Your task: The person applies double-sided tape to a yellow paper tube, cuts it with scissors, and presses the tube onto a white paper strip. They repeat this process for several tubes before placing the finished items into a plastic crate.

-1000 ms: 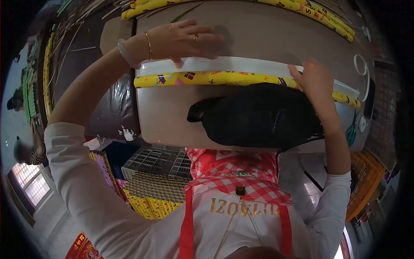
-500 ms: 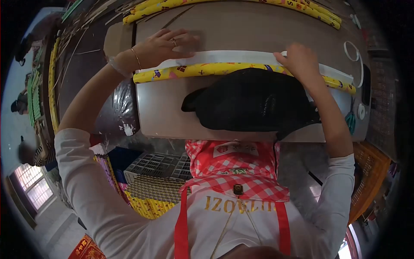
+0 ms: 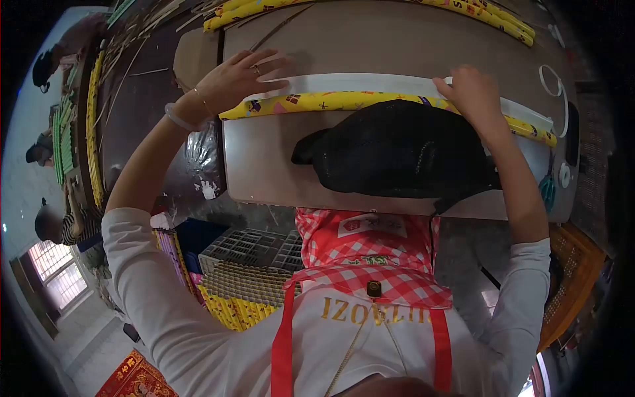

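Note:
A long yellow printed roll lies across the table, with a white strip along its far side. At the roll's left end, my left hand is over the strip with its fingers spread, slightly blurred. My right hand is closed over the right part of the strip and roll, its thumb pointing left. Something small and white shows at that thumb; I cannot make out what it is. A black cap-like thing covers part of the roll's near edge.
Several yellow printed rolls lie along the table's far edge. At right are a white ring, a small white roll and teal-handled scissors. A grey crate stands below at left. Other people are at far left.
The whole view has shifted slightly to the right. My left hand stays over the strip's left part with fingers spread, and my right hand remains closed at the right part.

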Demonstrator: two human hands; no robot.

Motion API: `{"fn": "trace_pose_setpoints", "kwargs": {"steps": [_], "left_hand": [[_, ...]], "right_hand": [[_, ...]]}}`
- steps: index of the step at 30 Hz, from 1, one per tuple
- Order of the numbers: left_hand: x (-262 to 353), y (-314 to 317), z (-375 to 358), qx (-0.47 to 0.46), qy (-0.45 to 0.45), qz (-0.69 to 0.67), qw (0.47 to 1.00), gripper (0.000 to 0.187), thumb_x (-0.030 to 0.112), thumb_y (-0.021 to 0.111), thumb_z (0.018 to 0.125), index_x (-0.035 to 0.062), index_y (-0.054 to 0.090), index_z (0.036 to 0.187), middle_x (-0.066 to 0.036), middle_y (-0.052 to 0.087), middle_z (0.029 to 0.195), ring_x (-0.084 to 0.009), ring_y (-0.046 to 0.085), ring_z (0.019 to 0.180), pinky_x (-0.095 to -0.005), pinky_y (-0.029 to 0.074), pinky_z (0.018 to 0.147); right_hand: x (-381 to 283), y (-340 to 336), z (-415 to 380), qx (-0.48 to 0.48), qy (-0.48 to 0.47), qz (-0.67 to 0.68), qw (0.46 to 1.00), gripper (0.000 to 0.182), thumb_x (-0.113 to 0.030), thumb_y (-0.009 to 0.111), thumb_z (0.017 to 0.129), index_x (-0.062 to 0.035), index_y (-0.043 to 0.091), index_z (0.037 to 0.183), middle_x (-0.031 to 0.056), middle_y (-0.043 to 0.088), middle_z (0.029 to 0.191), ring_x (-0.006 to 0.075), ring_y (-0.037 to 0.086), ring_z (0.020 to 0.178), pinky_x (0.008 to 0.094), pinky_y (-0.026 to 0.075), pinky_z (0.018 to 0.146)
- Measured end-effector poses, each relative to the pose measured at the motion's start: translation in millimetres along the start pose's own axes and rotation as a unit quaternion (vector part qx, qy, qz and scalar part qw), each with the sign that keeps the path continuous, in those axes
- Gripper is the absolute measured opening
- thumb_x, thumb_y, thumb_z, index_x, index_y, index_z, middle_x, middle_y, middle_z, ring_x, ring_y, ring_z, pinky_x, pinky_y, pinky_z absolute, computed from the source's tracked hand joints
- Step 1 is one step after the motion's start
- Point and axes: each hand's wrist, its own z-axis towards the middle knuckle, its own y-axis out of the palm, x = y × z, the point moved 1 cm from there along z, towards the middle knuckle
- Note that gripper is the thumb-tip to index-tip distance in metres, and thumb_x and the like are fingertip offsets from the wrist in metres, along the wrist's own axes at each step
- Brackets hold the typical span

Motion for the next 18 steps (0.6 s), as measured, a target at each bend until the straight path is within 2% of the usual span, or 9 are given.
{"fn": "trace_pose_setpoints", "kwargs": {"steps": [4,6,7,8,10,11,16,18], "left_hand": [[0.2,0.6,-18.7,-0.022,-0.044,-0.043,0.998,0.054,0.003,0.052,0.076,0.0264,0.05,0.125,-0.002,0.032,0.14,-0.0241,0.03,0.129,-0.0378,0.03,0.104],[3.1,-0.1,-15.0,-0.06,-0.065,-0.08,0.993,0.05,0.004,0.054,0.074,0.0233,0.055,0.12,-0.004,0.042,0.133,-0.0243,0.034,0.127,-0.0384,0.032,0.101],[5.0,-2.3,-11.0,-0.003,-0.059,-0.074,0.995,0.043,0.006,0.056,0.073,0.0187,0.059,0.113,-0.005,0.051,0.122,-0.0234,0.041,0.121,-0.0376,0.036,0.098],[9.0,-4.8,-0.8,0.004,-0.054,-0.077,0.996,0.043,0.006,0.056,0.073,0.0187,0.059,0.113,-0.005,0.051,0.122,-0.0234,0.041,0.121,-0.0376,0.036,0.098],[20.0,-13.0,32.2,0.043,-0.104,-0.111,0.987,0.036,0.008,0.054,0.074,0.0167,0.061,0.108,-0.003,0.057,0.109,-0.0219,0.048,0.11,-0.0343,0.04,0.092],[25.9,-20.3,55.5,0.082,-0.096,-0.144,0.981,0.033,0.007,0.055,0.073,0.014,0.062,0.105,-0.004,0.057,0.103,-0.0221,0.051,0.103,-0.0337,0.042,0.088],[58.4,-33.3,172.7,0.177,-0.065,-0.208,0.96,0.026,0.008,0.057,0.076,0.0117,0.062,0.101,-0.008,0.058,0.099,-0.0248,0.055,0.095,-0.0334,0.046,0.082],[66.8,-38.0,200.3,0.182,0.001,-0.212,0.96,0.021,0.009,0.058,0.076,0.0096,0.063,0.097,-0.008,0.059,0.093,-0.0253,0.056,0.092,-0.0327,0.047,0.079]], "right_hand": [[-2.1,-3.3,0.1,-0.004,0.011,0.003,1.0,0.038,-0.039,0.058,0.079,-0.0031,0.067,0.074,0.0129,0.063,0.073,0.0286,0.063,0.068,0.0389,0.051,0.063],[-0.4,-3.0,0.5,-0.012,0.016,-0.003,1.0,0.037,-0.039,0.058,0.079,-0.0033,0.067,0.074,0.0127,0.063,0.074,0.0283,0.063,0.068,0.039,0.051,0.062],[-0.1,-1.7,1.1,-0.001,0.007,0.003,1.0,0.037,-0.039,0.058,0.078,-0.0036,0.067,0.074,0.0127,0.063,0.073,0.028,0.063,0.067,0.0387,0.051,0.061],[-0.4,-0.9,-0.3,0.008,-0.002,0.009,1.0,0.036,-0.039,0.059,0.078,-0.0039,0.067,0.074,0.0127,0.063,0.072,0.0278,0.063,0.066,0.0385,0.051,0.06],[-1.7,-2.5,-3.4,0.018,0.005,0.008,1.0,0.035,-0.038,0.06,0.077,-0.004,0.067,0.073,0.0128,0.063,0.071,0.0278,0.063,0.064,0.0381,0.051,0.059],[-2.4,-3.6,-3.5,0.03,0.005,0.015,0.999,0.034,-0.038,0.061,0.077,-0.0042,0.067,0.072,0.0129,0.063,0.07,0.0278,0.063,0.063,0.0378,0.051,0.058],[-4.6,-6.7,-3.5,0.03,0.003,0.024,0.999,0.031,-0.035,0.065,0.074,-0.0045,0.067,0.072,0.0124,0.062,0.069,0.0281,0.063,0.063,0.0377,0.05,0.057],[-4.8,-5.8,-4.3,0.026,0.018,0.025,0.999,0.029,-0.034,0.065,0.074,-0.0047,0.068,0.072,0.012,0.062,0.068,0.028,0.063,0.063,0.0378,0.05,0.057]]}}
